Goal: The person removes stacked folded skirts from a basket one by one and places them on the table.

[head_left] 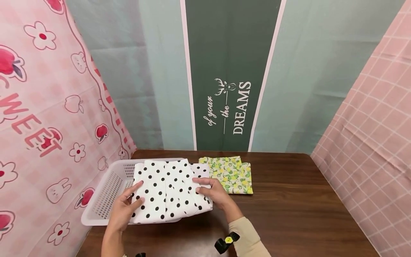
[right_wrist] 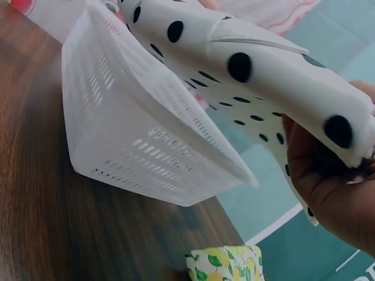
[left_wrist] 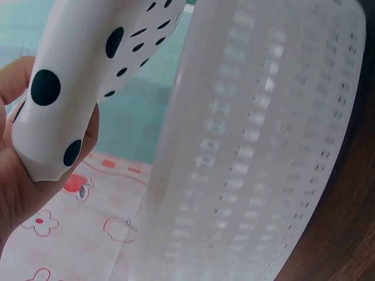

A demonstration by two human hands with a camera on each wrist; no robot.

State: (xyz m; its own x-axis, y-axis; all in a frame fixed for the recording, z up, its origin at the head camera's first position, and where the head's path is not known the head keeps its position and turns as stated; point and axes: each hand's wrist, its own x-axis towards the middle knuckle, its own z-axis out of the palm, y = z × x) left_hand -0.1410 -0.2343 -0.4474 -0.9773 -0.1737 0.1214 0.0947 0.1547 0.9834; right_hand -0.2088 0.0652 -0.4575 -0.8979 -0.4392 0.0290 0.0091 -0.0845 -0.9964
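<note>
A folded white cloth with black polka dots (head_left: 167, 191) is held up between both hands, over the right part of a white plastic basket (head_left: 106, 192). My left hand (head_left: 123, 208) grips its left edge, the thumb on top and fingers going underneath. At the opposite edge, my right hand (head_left: 216, 192) holds the cloth in the same way. Both wrist views show the folded cloth (right_wrist: 240, 64) raised above the basket's rim, apart from it. In the head view the cloth hides much of the basket's inside.
A folded lemon-print cloth (head_left: 229, 176) lies on the brown wooden table (head_left: 289, 207), right of the basket. Printed curtains stand around the table: pink on the left (head_left: 57, 107), green at the back (head_left: 234, 46) and pink check on the right (head_left: 369, 142).
</note>
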